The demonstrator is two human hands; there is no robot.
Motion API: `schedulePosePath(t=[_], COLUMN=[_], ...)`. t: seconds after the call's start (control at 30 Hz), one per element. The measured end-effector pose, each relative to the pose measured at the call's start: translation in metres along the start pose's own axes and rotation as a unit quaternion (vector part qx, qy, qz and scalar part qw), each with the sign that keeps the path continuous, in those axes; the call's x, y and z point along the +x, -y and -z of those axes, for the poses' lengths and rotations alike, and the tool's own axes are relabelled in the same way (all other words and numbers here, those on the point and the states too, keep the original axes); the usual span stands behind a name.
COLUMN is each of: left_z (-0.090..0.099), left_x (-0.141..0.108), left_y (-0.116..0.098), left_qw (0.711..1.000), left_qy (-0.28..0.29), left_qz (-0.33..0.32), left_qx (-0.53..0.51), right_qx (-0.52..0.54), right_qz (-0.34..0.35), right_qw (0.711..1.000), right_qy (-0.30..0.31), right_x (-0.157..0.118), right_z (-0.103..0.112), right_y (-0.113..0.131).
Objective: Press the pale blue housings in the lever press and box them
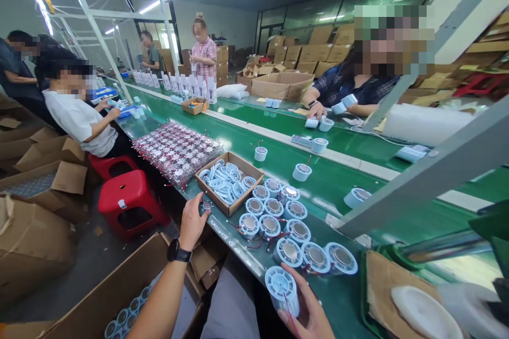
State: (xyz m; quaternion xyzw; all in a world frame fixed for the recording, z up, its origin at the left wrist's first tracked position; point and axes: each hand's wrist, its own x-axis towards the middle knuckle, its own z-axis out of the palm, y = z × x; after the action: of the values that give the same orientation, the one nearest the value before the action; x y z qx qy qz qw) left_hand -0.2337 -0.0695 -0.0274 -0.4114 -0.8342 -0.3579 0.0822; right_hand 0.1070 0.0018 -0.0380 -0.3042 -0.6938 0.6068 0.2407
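A worker's left hand (pixel 194 222), a dark watch on its wrist, pinched a small round wired component (pixel 207 205) at the edge of a green table (pixel 234 241), the grip closed on it between thumb and fingertips, just beside a cardboard tray (pixel 245 198) of light-blue rings (pixel 225 180). The right hand (pixel 308 302) had its grip wrapped around a light-blue cylindrical housing (pixel 281 286), held tilted at the near edge with its spoked end up and a red wire trailing toward the palm. Just beyond that hand stood a cluster of similar housings topped with silver discs (pixel 290 251), red wires among them, while a few more sat spaced out on the green conveyor belt (pixel 238 137). Left of the tray lay a broad stack of wired components (pixel 177 151). Below, an open carton (pixel 87 296) held rows of blue-rimmed cylinders (pixel 129 310), near a red stool (pixel 125 196). Across the line, a co-worker in a dark top (pixel 338 77) handled blue-and-white units (pixel 311 123); a person in a white T-shirt (pixel 75 116) sat at left, and another in a plaid shirt (pixel 205 55) stood farther back.
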Motion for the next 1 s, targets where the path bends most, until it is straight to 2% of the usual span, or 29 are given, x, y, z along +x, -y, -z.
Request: schedulePosePath(t=[0.07,0.17,0.33,0.4,0.53,0.67,0.73,0.8,0.87,0.93,1.0], left_z=[-0.001,-0.001,0.004,0.005,0.007,0.016,0.022,0.026,0.028,0.025,0.021], left_x=[0.002,0.003,0.012,0.017,0.022,0.017,0.010,-0.002,-0.020,-0.043,-0.069], left_y=[-0.001,-0.002,-0.007,-0.010,-0.013,-0.013,-0.017,-0.028,-0.048,-0.078,-0.111], left_qw=[0.999,0.999,0.994,0.991,0.990,0.991,0.995,0.997,0.992,0.984,0.956], left_qy=[-0.011,-0.031,-0.004,0.005,0.006,-0.022,-0.043,-0.075,-0.089,-0.032,0.080], left_qz=[-0.012,-0.008,0.078,0.089,0.090,0.081,0.056,0.028,0.001,-0.051,-0.151], left_qx=[0.027,0.029,0.081,0.096,0.106,0.103,0.067,-0.002,-0.086,-0.171,-0.237], right_qx=[-0.005,-0.022,-0.043,-0.041,-0.042,-0.030,-0.008,0.014,0.000,-0.056,-0.117], right_qz=[0.004,0.023,0.044,0.046,0.045,0.045,0.035,0.023,0.029,0.062,0.109], right_qw=[1.000,0.999,0.998,0.998,0.998,0.998,0.999,1.000,1.000,0.996,0.984], right_qy=[0.018,0.012,0.016,0.016,0.014,0.014,0.016,0.016,0.000,-0.040,-0.074], right_x=[0.001,0.003,0.005,0.005,0.005,0.005,0.004,0.001,-0.003,-0.005,-0.005], right_z=[0.004,0.008,0.009,0.009,0.009,0.009,0.007,0.005,0.002,-0.002,-0.006], right_y=[0.001,0.001,0.005,0.006,0.006,0.002,0.001,0.004,0.011,0.020,0.030])
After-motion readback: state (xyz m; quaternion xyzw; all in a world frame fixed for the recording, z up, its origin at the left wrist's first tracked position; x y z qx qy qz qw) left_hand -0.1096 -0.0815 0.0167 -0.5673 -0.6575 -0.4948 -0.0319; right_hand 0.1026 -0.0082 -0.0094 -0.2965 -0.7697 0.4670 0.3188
